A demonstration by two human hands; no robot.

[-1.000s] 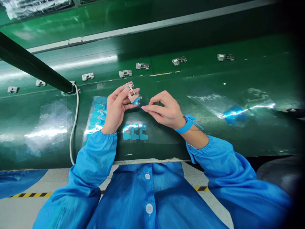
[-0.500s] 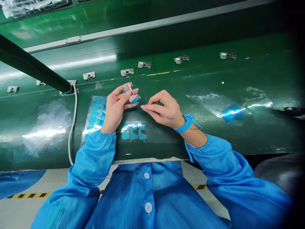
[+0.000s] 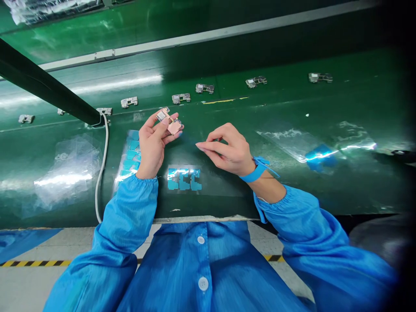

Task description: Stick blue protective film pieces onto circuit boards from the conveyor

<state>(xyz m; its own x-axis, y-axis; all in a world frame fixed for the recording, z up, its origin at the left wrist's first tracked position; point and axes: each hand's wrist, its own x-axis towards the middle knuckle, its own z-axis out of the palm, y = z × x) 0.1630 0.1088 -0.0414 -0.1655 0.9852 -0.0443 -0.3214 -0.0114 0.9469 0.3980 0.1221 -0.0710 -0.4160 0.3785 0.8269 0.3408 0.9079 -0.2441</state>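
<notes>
Left hand (image 3: 152,145) has its grip clamped on a small metal bracket (image 3: 169,122) with a pinkish film, up at the fingertips, probably to keep its face clear. Right hand (image 3: 229,149) is empty, fingers apart, above the green surface (image 3: 227,193) — blue pads (image 3: 184,180) lie just below.

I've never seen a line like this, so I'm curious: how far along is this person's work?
Done, it seems: a row of small metal parts lies on the green belt beyond the hands. In hand: the left hand pinches one such part, while the right hand holds nothing. Left: blue pads remain on clear film on the belt.
</notes>
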